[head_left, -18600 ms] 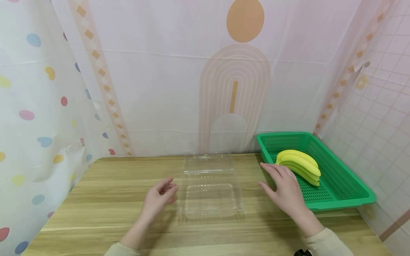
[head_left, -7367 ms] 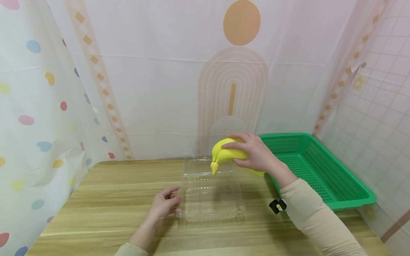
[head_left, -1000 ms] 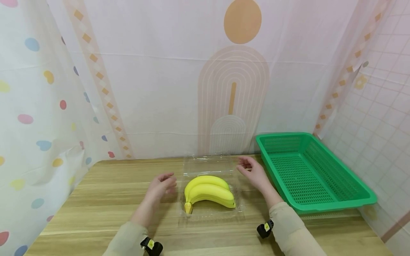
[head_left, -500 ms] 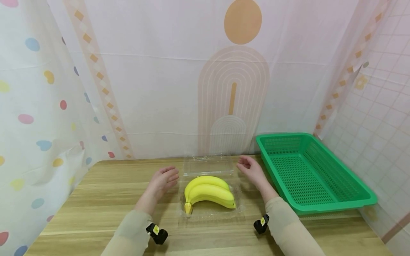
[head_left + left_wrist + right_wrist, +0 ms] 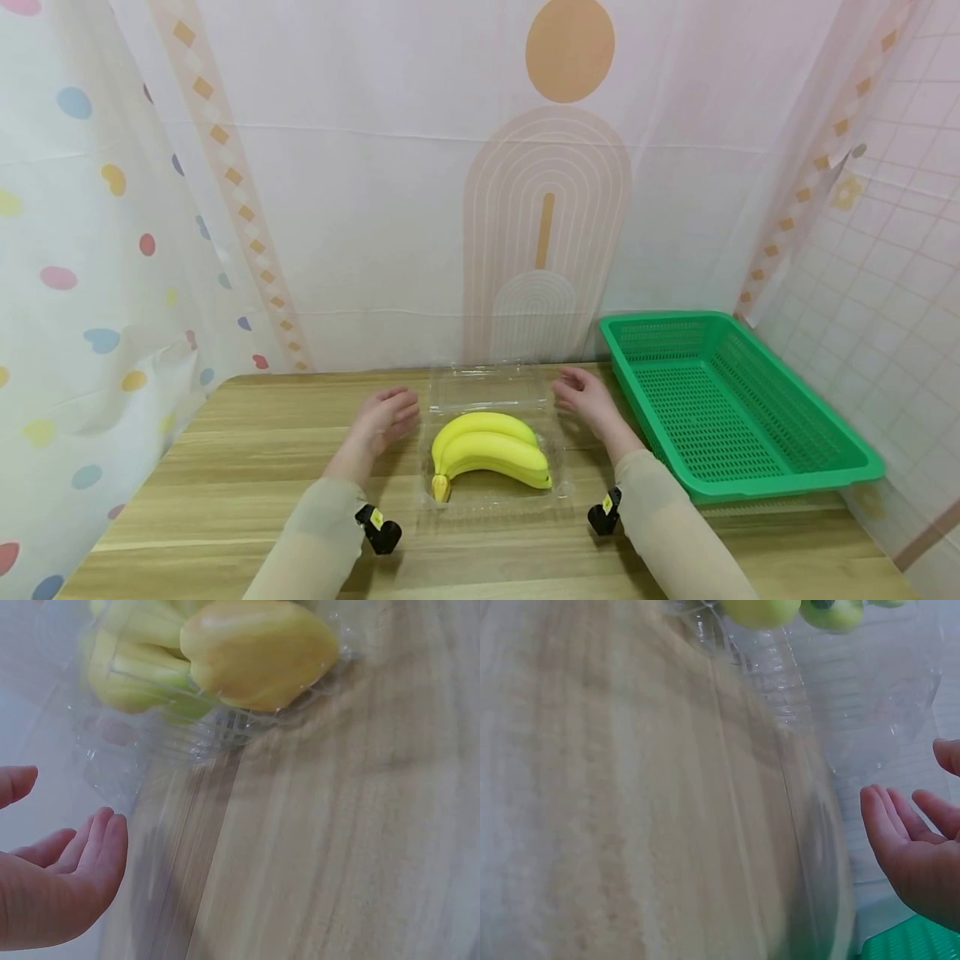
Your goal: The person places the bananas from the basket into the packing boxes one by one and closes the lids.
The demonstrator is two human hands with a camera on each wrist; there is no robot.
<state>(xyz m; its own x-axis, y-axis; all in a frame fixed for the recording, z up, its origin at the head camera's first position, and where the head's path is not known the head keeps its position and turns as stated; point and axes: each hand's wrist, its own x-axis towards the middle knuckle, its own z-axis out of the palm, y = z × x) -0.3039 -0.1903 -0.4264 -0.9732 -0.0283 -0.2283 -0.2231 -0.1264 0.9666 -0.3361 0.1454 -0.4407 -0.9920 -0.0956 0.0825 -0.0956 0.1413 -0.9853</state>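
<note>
A bunch of yellow bananas lies in the base of a clear plastic clamshell box, its stem toward the near left. The box's lid is folded back behind it. My left hand is just left of the box, fingers extended and holding nothing. On the other side, my right hand is near the lid's right edge, its fingers loosely bent and bare. Both wrist views show a gap between the fingertips and the clear plastic.
To the right stands a green perforated basket with nothing in it. The wooden table ends at a patterned curtain behind. A small black camera sits on each wrist.
Over the last second my left hand has moved slightly forward and steadied, while my right hand has barely shifted. Earlier, the bananas went from the basket, in my right hand, into the box.
</note>
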